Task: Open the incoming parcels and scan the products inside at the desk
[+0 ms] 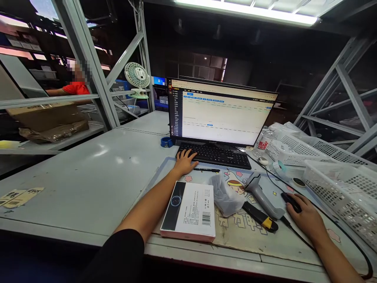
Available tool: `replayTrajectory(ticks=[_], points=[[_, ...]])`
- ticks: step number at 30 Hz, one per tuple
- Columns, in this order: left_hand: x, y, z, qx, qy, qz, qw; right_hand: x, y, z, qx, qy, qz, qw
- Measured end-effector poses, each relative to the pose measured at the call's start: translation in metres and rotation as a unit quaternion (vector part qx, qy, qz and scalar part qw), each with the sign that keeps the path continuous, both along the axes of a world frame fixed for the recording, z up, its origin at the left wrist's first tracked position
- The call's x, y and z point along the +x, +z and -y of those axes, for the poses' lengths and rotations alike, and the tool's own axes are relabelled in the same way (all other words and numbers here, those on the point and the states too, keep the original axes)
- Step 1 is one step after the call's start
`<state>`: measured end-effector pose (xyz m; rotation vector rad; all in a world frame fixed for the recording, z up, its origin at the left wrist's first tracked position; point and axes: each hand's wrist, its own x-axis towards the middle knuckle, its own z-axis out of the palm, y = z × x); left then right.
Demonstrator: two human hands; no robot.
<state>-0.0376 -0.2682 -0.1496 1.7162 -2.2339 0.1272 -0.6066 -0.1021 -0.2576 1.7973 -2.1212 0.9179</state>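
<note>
My left hand [185, 162] lies with spread fingers on the left end of a black keyboard [219, 156]. Over a black computer mouse [291, 202], my right hand [306, 215] is curved, gripping it on the desk mat. A monitor [220, 112] behind the keyboard shows a page with a table and blue buttons. Between my arms rest a white and black box [191, 210] with a barcode, a translucent plastic bag [225, 194], a grey barcode scanner [263, 196] and a black-and-yellow utility knife [260, 217]. A black pen [206, 170] lies just below the keyboard.
White perforated baskets [341, 196] line the right side, near tape rolls [299, 182] and a plastic bottle [263, 143]. A blue tape roll [166, 142] sits left of the monitor. Behind metal posts are a fan [137, 76], a cardboard box [48, 116] and a person in red [77, 88].
</note>
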Motion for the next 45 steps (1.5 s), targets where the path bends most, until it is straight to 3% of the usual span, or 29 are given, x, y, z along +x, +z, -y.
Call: replayTrajectory(ticks=[11, 20, 36, 45], points=[[0.000, 0.000, 0.001, 0.004, 0.000, -0.004, 1.000, 0.010, 0.008, -0.008, -0.037, -0.024, 0.004, 0.999], [0.000, 0.001, 0.000, 0.008, -0.002, -0.004, 1.000, 0.003, 0.001, -0.002, 0.020, -0.049, 0.004, 0.999], [-0.001, 0.003, 0.000, 0.014, 0.003, -0.002, 1.000, 0.013, 0.014, -0.010, 0.012, -0.075, 0.007, 0.997], [-0.002, 0.003, -0.001, 0.006, 0.004, -0.004, 1.000, 0.008, 0.007, -0.007, 0.014, -0.056, -0.009, 0.998]])
